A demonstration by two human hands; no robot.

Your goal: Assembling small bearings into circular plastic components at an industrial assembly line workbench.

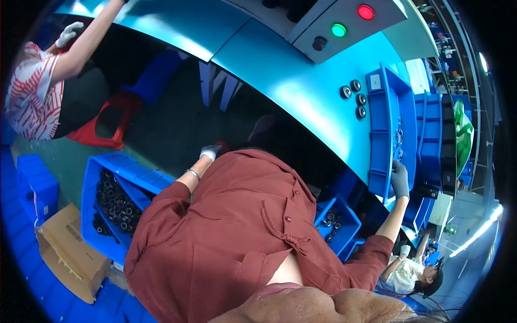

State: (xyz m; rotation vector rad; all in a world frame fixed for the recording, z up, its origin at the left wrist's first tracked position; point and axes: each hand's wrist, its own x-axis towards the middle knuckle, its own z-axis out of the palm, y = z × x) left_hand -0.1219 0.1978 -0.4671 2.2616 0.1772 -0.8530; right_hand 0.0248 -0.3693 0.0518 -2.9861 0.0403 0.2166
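My right hand [399,179], in a grey glove, is at the near end of a long blue bin [380,141] on the table's right side. Its fingers bend over the bin's end wall. Small metal parts [398,134] lie inside that bin. Down beside my lap is my left hand [210,152], in a whitish glove, close to a small red thing [222,146] that is mostly hidden. The fingers of this hand are too hidden to read. Several round black-and-metal parts [346,92] stand on the table just left of the bin.
A control box [344,32] with lit buttons stands on the blue table [301,81]. Blue bins of black rings [116,202] and metal parts [329,223] flank me. A cardboard box [72,250] sits at lower left. Co-workers [40,91] are at far left and lower right.
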